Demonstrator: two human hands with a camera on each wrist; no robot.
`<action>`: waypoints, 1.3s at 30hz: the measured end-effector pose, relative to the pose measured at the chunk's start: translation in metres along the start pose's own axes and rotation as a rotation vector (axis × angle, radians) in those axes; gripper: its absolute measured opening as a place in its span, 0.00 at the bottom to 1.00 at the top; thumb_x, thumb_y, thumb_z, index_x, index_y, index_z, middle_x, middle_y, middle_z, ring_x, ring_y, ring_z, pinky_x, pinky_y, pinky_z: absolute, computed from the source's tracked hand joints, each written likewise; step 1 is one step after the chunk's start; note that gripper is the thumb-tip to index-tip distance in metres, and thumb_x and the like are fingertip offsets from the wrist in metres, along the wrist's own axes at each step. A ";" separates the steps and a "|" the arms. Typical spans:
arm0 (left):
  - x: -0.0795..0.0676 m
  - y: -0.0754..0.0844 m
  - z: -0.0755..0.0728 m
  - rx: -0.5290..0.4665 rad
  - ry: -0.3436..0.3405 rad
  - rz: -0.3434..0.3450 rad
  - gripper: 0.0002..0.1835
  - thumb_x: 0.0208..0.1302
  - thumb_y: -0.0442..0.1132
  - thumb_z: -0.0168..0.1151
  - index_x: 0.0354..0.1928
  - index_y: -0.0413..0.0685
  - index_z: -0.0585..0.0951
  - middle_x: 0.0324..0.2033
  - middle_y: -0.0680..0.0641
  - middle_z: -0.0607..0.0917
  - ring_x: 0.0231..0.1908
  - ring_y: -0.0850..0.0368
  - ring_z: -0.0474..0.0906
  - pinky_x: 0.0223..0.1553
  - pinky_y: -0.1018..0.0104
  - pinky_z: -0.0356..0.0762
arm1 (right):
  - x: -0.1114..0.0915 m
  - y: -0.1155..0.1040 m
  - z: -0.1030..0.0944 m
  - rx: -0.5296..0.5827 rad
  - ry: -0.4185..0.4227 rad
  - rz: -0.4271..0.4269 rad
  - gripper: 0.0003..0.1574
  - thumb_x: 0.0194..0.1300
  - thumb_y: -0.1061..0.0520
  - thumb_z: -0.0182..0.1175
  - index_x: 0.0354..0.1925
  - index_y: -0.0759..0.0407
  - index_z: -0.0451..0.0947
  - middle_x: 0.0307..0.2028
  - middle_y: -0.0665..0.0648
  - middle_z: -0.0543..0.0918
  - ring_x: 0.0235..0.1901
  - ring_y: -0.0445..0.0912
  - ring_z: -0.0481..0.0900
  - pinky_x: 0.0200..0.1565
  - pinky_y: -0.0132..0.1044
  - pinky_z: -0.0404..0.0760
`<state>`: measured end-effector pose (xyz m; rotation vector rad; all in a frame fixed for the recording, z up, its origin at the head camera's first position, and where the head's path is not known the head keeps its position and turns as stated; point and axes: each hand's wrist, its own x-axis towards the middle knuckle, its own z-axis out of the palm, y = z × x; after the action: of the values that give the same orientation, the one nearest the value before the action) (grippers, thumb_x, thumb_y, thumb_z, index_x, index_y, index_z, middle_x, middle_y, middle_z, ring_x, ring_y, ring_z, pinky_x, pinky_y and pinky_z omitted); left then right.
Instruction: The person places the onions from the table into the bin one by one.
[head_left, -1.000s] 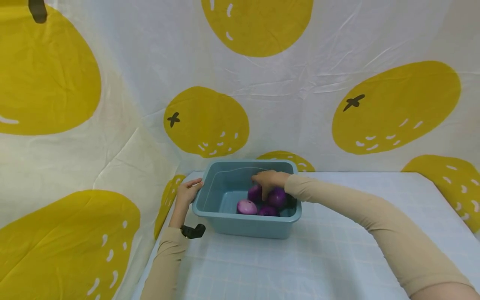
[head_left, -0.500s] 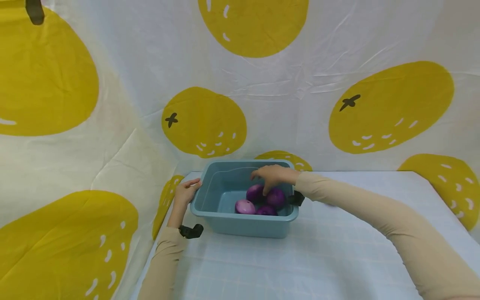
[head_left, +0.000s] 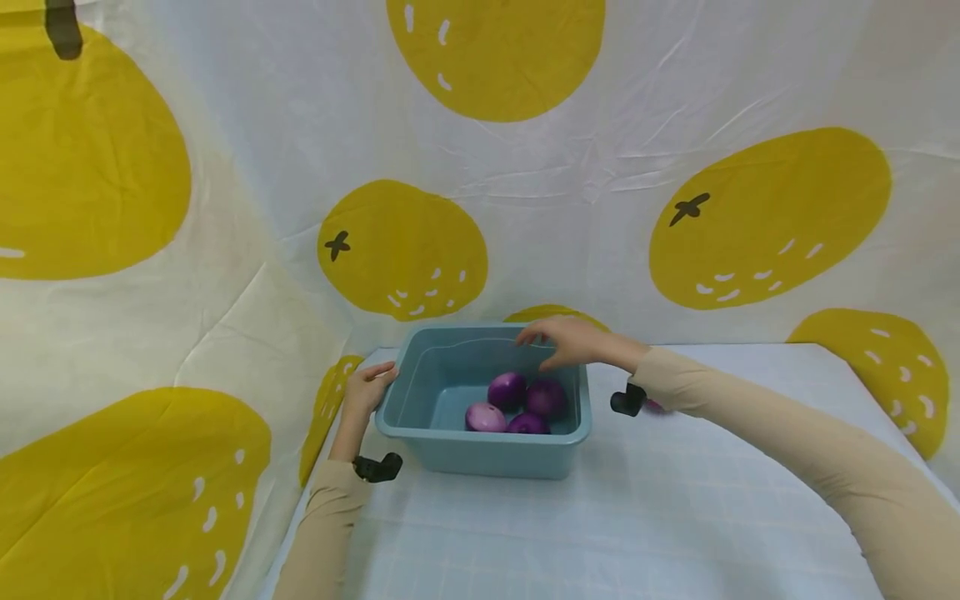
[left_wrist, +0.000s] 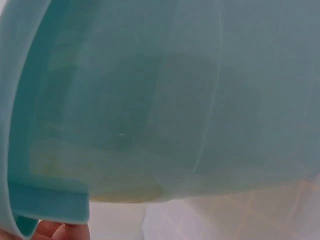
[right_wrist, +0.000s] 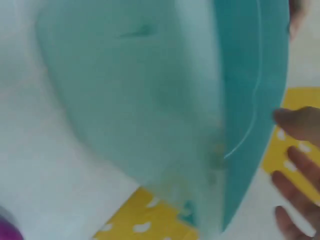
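A light-blue plastic basin (head_left: 491, 457) stands on the table, with several purple onions (head_left: 546, 399) grouped in its right half. One of them, a paler onion (head_left: 485, 417), lies at the front left of the group. My left hand (head_left: 367, 388) grips the basin's left end; in the left wrist view its fingers (left_wrist: 75, 231) show under the rim's lip. Over the basin's back right corner hovers my right hand (head_left: 572, 340), fingers spread and holding nothing. The right wrist view shows those fingers (right_wrist: 292, 195) apart, beyond the blurred basin wall.
Another purple onion (head_left: 655, 407) sits on the table right of the basin, partly hidden by my right sleeve. A pale checked cloth (head_left: 637, 517) covers the table. A white curtain (head_left: 570, 217) with yellow fruit prints hangs behind and on the left.
My right hand has risen off the onions and moved right toward the basin's right rim. The onion on the table has come into view. My left hand keeps its hold on the basin.
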<state>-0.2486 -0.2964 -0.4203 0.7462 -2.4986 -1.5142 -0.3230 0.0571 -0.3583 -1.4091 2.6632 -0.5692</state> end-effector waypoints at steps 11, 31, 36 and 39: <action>0.003 -0.004 -0.001 0.024 -0.031 -0.035 0.22 0.59 0.50 0.58 0.54 0.51 0.77 0.55 0.40 0.76 0.49 0.48 0.76 0.35 0.69 0.76 | -0.036 0.046 0.016 0.020 0.357 -0.035 0.25 0.48 0.54 0.69 0.47 0.53 0.77 0.43 0.50 0.82 0.41 0.49 0.79 0.44 0.44 0.78; 0.005 -0.003 0.002 0.033 -0.019 -0.034 0.23 0.60 0.50 0.57 0.55 0.49 0.76 0.57 0.39 0.74 0.51 0.45 0.74 0.49 0.56 0.75 | -0.117 0.102 0.043 0.024 0.556 0.198 0.34 0.44 0.51 0.72 0.52 0.54 0.73 0.45 0.53 0.79 0.40 0.46 0.76 0.42 0.47 0.78; 0.004 -0.004 0.002 0.022 -0.014 -0.028 0.23 0.59 0.50 0.58 0.56 0.49 0.76 0.57 0.39 0.73 0.52 0.44 0.73 0.50 0.54 0.74 | -0.136 0.110 0.055 0.043 0.543 0.282 0.37 0.43 0.50 0.72 0.54 0.51 0.71 0.47 0.52 0.77 0.43 0.48 0.76 0.43 0.47 0.78; 0.005 -0.006 0.002 0.015 -0.012 -0.030 0.24 0.59 0.51 0.58 0.56 0.49 0.75 0.57 0.39 0.73 0.52 0.44 0.73 0.50 0.54 0.73 | -0.148 0.112 0.060 0.066 0.536 0.323 0.38 0.43 0.51 0.72 0.54 0.51 0.70 0.48 0.53 0.76 0.44 0.50 0.75 0.43 0.49 0.78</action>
<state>-0.2513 -0.2997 -0.4269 0.7825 -2.5215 -1.5156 -0.3117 0.2166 -0.4693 -0.8648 3.1381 -1.1114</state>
